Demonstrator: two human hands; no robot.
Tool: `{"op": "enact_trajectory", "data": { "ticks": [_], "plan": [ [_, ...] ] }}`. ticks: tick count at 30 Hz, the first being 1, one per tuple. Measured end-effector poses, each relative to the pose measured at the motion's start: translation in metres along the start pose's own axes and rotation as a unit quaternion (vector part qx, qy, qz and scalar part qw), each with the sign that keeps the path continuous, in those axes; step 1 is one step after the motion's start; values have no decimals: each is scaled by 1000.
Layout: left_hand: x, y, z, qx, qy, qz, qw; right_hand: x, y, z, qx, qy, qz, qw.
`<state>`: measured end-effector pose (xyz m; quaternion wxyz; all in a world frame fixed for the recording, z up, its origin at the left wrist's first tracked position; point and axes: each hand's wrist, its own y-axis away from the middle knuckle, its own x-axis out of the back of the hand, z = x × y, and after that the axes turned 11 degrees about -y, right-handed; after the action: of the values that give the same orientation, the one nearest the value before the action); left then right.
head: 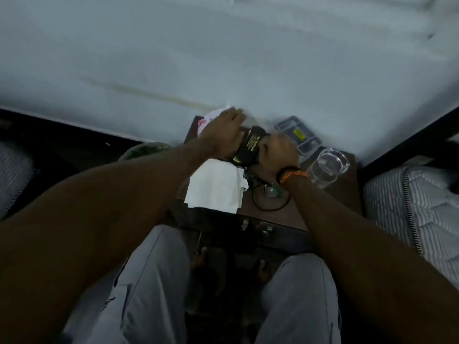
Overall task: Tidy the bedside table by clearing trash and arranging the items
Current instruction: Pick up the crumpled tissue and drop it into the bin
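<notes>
Black pouch [248, 147] btwn both hands: left hand [223, 135] & right hand [278, 152] gripping it.

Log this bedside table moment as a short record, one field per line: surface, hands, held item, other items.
surface: dark wooden bedside table against a pale wall
left hand: left hand grips the black case from its left side
right hand: right hand grips the same case from its right side
held item: black case with yellow print, between both hands
other items: white paper at the front left; clear glass lying on its side at the right; clear plastic box at the back right; black cord near the front
</notes>
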<state>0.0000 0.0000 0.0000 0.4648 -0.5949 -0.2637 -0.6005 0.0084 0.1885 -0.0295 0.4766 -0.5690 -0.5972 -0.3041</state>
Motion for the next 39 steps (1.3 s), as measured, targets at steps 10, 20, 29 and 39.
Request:
{"op": "enact_trajectory", "data": {
  "ticks": [10,20,29,39],
  "plan": [
    [6,70,-36,111,-2,-144,983,-11,61,-32,-71,-35,-195,978],
    [-36,102,-89,228,6,-162,960,-58,62,-15,-108,-51,-191,974],
    [-63,109,-94,253,42,-157,954,-74,60,-13,-71,17,-164,984],
    [-78,107,-82,270,15,-108,957,-64,66,-10,-135,-127,-76,980]
  ]
}}
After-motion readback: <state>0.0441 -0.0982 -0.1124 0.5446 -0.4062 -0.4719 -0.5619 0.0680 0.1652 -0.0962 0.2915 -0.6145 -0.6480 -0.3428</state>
